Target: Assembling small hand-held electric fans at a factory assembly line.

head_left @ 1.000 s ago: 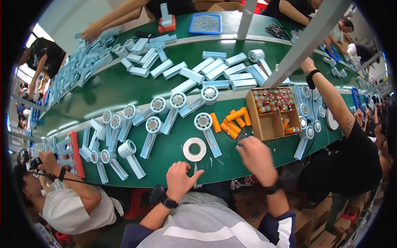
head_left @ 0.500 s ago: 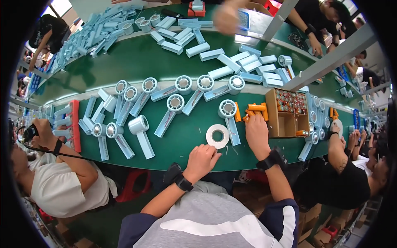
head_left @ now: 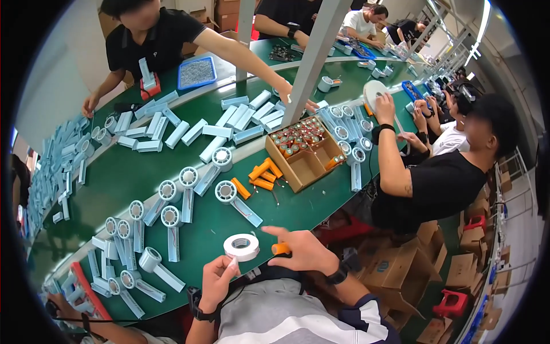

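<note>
My left hand [head_left: 217,282] pinches a roll of white tape [head_left: 250,253] by its near edge, just above the front of the green bench. Beside it, my right hand [head_left: 303,252] is closed around an orange cylindrical battery [head_left: 281,248], its index finger reaching out toward the tape. Just beyond the hands lies a light-blue fan body [head_left: 247,212] with a round grilled head and an open handle. Several loose orange batteries [head_left: 262,183] with thin wires sit past it, next to a cardboard box [head_left: 295,178] divided into compartments and partly filled with batteries.
Light-blue fan bodies [head_left: 170,217] stretch along the bench to the left, near a red rack [head_left: 91,292]. Handle shells [head_left: 217,131] cover the far belt. A grey post [head_left: 317,63] rises behind the box. Co-workers sit across and on both sides; one arm [head_left: 246,54] reaches over the belt.
My right hand has come back from the battery pile with one orange battery. My left hand now grips the tape roll it was beside. The view has swung to the right.
</note>
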Motion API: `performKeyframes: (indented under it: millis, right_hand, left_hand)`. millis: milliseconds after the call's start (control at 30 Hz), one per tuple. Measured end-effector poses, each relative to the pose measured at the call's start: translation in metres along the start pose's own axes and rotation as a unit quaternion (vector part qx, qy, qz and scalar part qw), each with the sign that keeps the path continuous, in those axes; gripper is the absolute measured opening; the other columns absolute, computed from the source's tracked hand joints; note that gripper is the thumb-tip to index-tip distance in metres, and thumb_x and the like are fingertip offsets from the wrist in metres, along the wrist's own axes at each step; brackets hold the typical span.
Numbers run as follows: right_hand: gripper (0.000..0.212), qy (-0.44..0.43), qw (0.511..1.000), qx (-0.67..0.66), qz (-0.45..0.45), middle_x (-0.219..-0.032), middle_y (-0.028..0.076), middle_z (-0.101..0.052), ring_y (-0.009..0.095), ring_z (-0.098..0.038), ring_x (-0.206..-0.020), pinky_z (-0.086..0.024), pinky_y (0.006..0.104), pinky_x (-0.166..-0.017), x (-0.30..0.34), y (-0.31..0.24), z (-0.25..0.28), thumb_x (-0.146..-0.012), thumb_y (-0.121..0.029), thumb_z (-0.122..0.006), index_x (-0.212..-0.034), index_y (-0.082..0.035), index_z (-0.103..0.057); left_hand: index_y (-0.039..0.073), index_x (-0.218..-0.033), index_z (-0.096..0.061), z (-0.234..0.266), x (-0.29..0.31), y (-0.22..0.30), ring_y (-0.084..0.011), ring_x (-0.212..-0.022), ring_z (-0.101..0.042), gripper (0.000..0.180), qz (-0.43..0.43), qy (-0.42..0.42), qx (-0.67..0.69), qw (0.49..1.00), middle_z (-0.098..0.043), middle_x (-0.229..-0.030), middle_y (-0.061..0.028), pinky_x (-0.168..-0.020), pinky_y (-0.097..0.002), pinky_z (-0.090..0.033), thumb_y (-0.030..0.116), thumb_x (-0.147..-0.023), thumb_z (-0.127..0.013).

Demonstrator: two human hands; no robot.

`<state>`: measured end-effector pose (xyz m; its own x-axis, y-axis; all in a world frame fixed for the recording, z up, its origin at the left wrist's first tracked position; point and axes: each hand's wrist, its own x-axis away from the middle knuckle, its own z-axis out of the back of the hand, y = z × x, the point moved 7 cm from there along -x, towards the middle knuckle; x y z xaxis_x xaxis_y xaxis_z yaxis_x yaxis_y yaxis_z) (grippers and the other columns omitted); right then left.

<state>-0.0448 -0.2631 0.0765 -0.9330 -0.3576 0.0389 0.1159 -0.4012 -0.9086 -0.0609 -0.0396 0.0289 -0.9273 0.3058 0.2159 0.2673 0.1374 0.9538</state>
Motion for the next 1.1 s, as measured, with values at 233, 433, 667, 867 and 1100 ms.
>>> performKeyframes:
  millis: [233,433,667,867,1100]
  right_hand:
    - [0.033,-0.023,0.975,-0.052,0.215,-0.074,0.003,-0.063,0.01,-0.057,-0.059,-0.044,0.0259,-0.056,-0.029,-0.016,-0.005,-0.083,-0.024,-0.08,-0.106,-0.004,-0.068]
    - [0.033,0.006,0.82,-0.572,0.002,-0.068,0.0,-0.055,0.009,-0.046,-0.053,-0.037,0.0236,-0.051,-0.04,0.036,-0.034,-0.091,-0.03,-0.074,-0.107,-0.004,-0.062]
    - [0.044,0.004,0.767,-0.639,-0.06,-0.066,-0.002,-0.043,0.007,-0.034,-0.051,-0.031,0.0233,-0.048,-0.039,0.04,-0.087,-0.099,-0.039,-0.063,-0.121,-0.003,-0.051]
    - [0.035,0.085,0.857,-0.499,-0.095,-0.078,0.004,-0.05,0.012,-0.045,-0.059,-0.039,0.0256,-0.054,-0.018,0.069,-0.063,-0.106,-0.03,-0.049,-0.13,-0.004,-0.044]
    - [0.028,0.232,0.858,-0.448,-0.092,-0.103,0.012,-0.056,0.019,-0.058,-0.088,-0.05,0.0317,-0.079,-0.007,0.109,-0.039,-0.101,-0.006,-0.051,-0.127,-0.004,-0.043]
  left_hand:
    - [0.003,-0.077,-0.053,-0.004,0.011,0.022,-0.0133,-0.067,-0.056,0.023,-0.057,-0.093,0.114,0.987,-0.06,-0.071,-0.0067,-0.062,-0.0266,-0.045,0.013,-0.097,-0.058]
    - [0.001,-0.088,-0.058,-0.012,0.019,0.006,-0.0144,-0.067,-0.056,0.007,-0.02,-0.083,0.098,0.992,-0.06,-0.078,-0.0061,-0.062,-0.0282,-0.046,0.005,-0.093,-0.06]
    - [-0.001,-0.111,-0.059,-0.023,-0.006,0.014,-0.0107,-0.071,-0.056,0.017,-0.205,0.093,-0.178,0.958,-0.062,-0.085,-0.0043,-0.062,-0.0257,-0.045,0.008,-0.096,-0.06]
    - [-0.002,-0.113,-0.058,0.019,-0.009,-0.015,-0.0128,-0.072,-0.06,0.017,-0.142,0.187,0.007,0.972,-0.063,-0.086,-0.005,-0.063,-0.0256,-0.047,0.008,-0.099,-0.058]
    - [-0.003,-0.114,-0.052,0.042,0.001,-0.052,-0.0138,-0.07,-0.065,0.015,-0.11,0.174,0.109,0.973,-0.065,-0.092,-0.0105,-0.063,-0.0264,-0.052,0.006,-0.102,-0.054]
